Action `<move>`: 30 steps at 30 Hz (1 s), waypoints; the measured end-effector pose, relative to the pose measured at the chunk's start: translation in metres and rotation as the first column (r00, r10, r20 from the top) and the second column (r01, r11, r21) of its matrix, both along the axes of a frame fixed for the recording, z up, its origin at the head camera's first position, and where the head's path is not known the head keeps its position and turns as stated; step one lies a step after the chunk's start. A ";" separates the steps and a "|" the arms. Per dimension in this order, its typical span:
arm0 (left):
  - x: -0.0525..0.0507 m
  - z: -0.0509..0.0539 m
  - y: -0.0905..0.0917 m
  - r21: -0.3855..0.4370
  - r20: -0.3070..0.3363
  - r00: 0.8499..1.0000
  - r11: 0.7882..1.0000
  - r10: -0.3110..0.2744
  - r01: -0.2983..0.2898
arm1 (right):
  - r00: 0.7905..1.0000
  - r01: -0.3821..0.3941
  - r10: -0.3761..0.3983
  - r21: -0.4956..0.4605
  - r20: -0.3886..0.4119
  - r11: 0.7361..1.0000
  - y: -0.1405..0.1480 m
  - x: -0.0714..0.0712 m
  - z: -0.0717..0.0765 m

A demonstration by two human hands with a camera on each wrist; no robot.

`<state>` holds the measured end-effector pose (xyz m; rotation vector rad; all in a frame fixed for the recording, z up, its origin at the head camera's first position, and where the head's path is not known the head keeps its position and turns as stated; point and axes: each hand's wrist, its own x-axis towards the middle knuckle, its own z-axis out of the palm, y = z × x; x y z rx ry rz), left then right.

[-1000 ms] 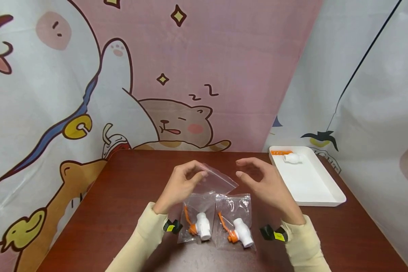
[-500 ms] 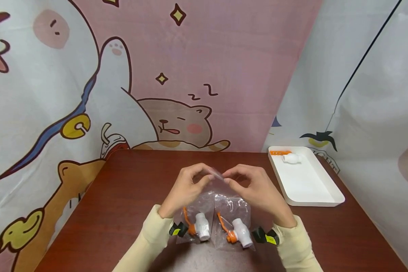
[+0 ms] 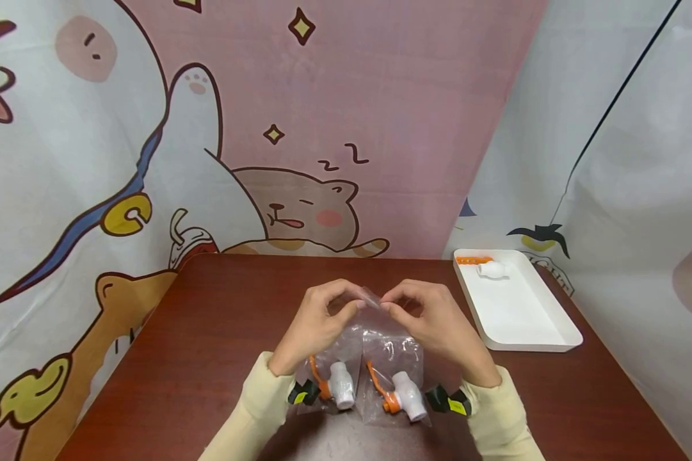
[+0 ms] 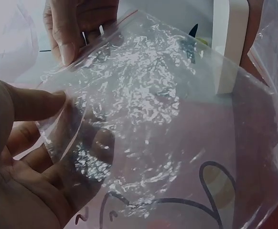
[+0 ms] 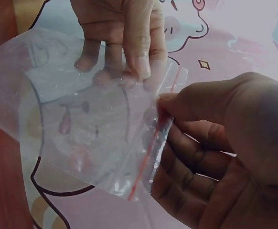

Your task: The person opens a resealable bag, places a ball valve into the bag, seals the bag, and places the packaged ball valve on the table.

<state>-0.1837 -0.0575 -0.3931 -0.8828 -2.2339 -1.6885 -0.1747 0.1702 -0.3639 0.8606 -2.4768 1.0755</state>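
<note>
Between both hands hangs a clear zip-lock bag [image 5: 91,138] with a red line along its closure; nothing shows inside it. My left hand [image 3: 321,315] pinches it between thumb and fingers, near the closure end. At that same end, the right hand [image 3: 438,315] pinches the red-lined edge, as the right wrist view shows. Below the hands, two clear bags lie side by side on the table. The left bag [image 3: 351,346] holds a white plastic valve [image 3: 342,384] with an orange handle. Its neighbour, the right bag [image 3: 393,349], holds a similar white valve [image 3: 409,396].
A white tray [image 3: 530,314] stands at the table's right side, with a white valve body [image 3: 493,269] and an orange strip-like handle [image 3: 474,260] at its far end. The brown table [image 3: 219,358] meets a printed cloth backdrop [image 3: 415,128] behind.
My right hand came in from the right and took hold of the bag's edge beside the left hand. Over the last half second both hands have barely moved.
</note>
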 end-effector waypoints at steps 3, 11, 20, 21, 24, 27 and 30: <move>0.002 0.001 -0.001 0.016 -0.016 0.999 0.999 0.038 -0.037 | 1.000 0.024 -0.024 -0.007 -0.002 1.000 0.001 -0.001 -0.001; 0.006 0.005 -0.002 0.039 -0.219 0.934 0.959 0.283 -0.281 | 0.995 0.103 -0.102 -0.081 0.013 0.991 0.000 -0.001 -0.003; 0.012 0.004 0.010 0.048 -0.203 0.927 0.949 0.314 -0.311 | 0.988 0.147 -0.141 -0.111 0.058 0.983 -0.007 -0.001 -0.003; 0.013 0.004 0.010 0.047 -0.194 0.927 0.947 0.320 -0.317 | 0.987 0.155 -0.148 -0.115 0.065 0.981 -0.008 -0.001 -0.003; 0.013 0.003 0.012 0.027 -0.166 0.934 0.948 0.317 -0.317 | 0.983 0.173 -0.163 -0.135 0.086 0.976 -0.010 -0.002 -0.004; 0.015 0.002 0.014 -0.002 -0.096 0.959 0.963 0.268 -0.269 | 0.979 0.183 -0.165 -0.159 0.117 0.970 -0.014 -0.001 -0.005; 0.017 0.000 0.016 -0.040 0.009 0.978 0.977 0.211 -0.210 | 0.978 0.169 -0.141 -0.183 0.152 0.969 -0.018 0.001 -0.006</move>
